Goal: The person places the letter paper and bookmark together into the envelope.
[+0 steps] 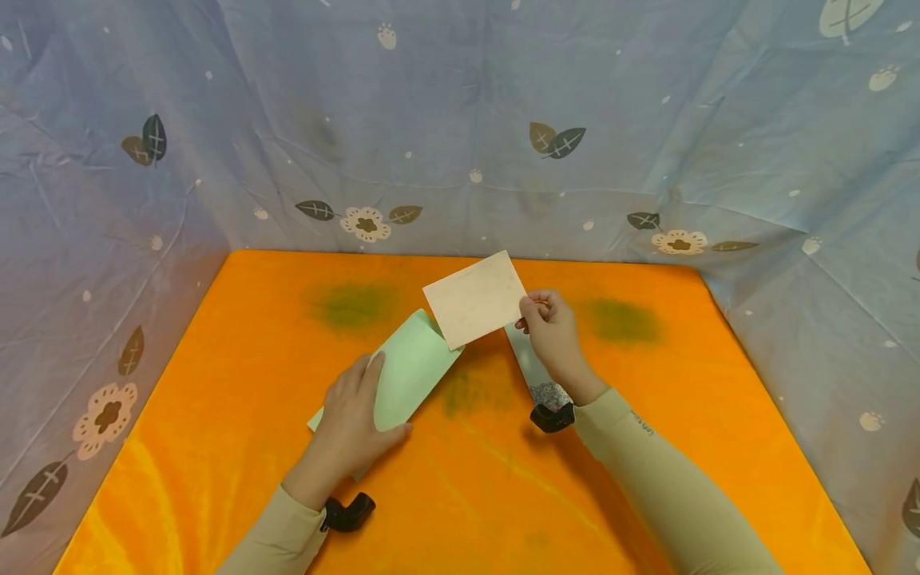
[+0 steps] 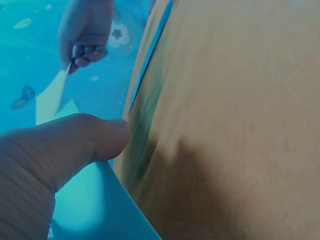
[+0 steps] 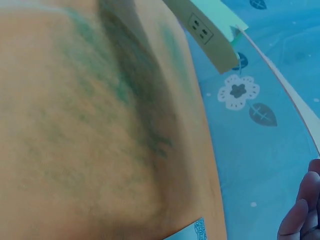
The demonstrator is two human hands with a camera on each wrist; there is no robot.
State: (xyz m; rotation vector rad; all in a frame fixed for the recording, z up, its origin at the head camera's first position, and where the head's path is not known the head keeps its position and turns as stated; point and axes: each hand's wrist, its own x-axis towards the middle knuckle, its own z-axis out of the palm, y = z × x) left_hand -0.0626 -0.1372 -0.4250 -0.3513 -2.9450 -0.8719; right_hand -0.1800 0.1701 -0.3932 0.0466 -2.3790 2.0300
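My left hand [image 1: 352,423] grips a pale green paper envelope [image 1: 413,371], fingers spread over its upper face. In the left wrist view the thumb [image 2: 95,140] lies across the envelope's edge. Between thumb and curled fingers, my right hand [image 1: 557,339] pinches a cream card [image 1: 476,299] at its right edge. The card's lower corner overlaps the envelope's far end, by its open mouth. On the envelope's lower side, the right wrist view shows a small printed square [image 3: 201,29] with dark marks. Below the right hand lies a pale strip [image 1: 528,363] with a lacy grey pattern at its near end.
An orange cloth [image 1: 216,399] with greenish patches covers the table. Blue-grey curtains [image 1: 446,104] printed with leaves and flowers stand along the back and both sides. Black wrist mounts [image 1: 350,513] sit at both cuffs.
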